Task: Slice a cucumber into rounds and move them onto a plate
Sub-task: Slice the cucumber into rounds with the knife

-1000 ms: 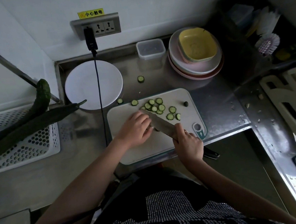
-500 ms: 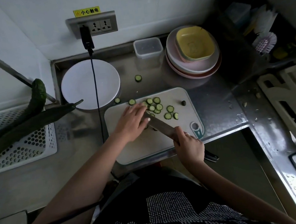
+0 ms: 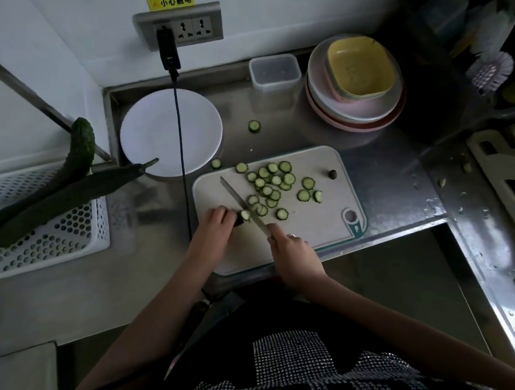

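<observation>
Left hand point(image 3: 216, 223) now grips cucumber stub point(image 3: 242, 218); right hand point(image 3: 290, 248) grips repositioned knife point(image 3: 241, 201).

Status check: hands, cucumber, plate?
Left hand grips cucumber stub; right hand grips knife. Rounds piled on board. White plate bare; black cable crosses it.

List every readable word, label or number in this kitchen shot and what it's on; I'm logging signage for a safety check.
"小心触电": black characters on the yellow sticker on the wall above the socket panel.
No other text shows; no brand or marking can be made out on the cutting board or clear container.
</observation>
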`<state>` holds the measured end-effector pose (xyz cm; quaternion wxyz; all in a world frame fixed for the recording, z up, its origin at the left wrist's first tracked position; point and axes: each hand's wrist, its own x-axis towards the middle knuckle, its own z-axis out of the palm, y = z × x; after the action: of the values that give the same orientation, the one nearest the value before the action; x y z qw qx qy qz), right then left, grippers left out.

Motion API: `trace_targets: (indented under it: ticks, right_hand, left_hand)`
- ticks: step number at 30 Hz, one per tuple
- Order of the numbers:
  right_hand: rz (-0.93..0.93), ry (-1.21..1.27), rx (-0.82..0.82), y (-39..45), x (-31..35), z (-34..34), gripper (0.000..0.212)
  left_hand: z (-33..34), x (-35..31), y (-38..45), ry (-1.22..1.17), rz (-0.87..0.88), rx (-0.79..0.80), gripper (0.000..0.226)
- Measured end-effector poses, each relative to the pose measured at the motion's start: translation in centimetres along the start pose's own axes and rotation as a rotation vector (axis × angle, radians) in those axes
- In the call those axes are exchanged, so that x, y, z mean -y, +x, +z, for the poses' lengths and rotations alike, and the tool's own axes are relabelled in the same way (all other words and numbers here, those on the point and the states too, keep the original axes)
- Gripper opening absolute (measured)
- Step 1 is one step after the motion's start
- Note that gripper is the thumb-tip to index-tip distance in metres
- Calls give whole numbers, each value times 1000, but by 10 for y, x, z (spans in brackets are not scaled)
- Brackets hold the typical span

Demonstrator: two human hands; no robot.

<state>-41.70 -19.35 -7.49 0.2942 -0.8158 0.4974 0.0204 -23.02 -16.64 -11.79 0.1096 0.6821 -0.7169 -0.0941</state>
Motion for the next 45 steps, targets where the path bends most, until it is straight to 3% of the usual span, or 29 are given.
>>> trace_targets:
  ticks: [13,18,23,27,31,38,42,45]
  right_hand:
    - [37,-117,123,-1,2,15,22]
    - [102,-157,89,0,1,12,27]
    - [173,-42,-10,0,-4,6,21]
    - [91,-31,59,-2,7,11,23]
    - [132,-18,92,2,7,13,15]
    - [265,116,-44,6,-1,0,13]
    - [170,131,49,8,16,6,9]
    - [199,126,69,11,13,7,6]
  left_hand:
    - [-1,6,-18,-109,-35,-74,31]
    - [-2,6,-18,-129,-16,-87,26]
    - [2,4,-13,-151,26,-79,27]
    - [3,5,-13,-123,42,-69,34]
    - [4,10,-20,-104,43,-73,28]
    - [-3,6,-20,-69,53,-107,22]
    - [-2,8,-22,-74,55,-109,27]
    - [-2,8,-23,-61,76,-99,29]
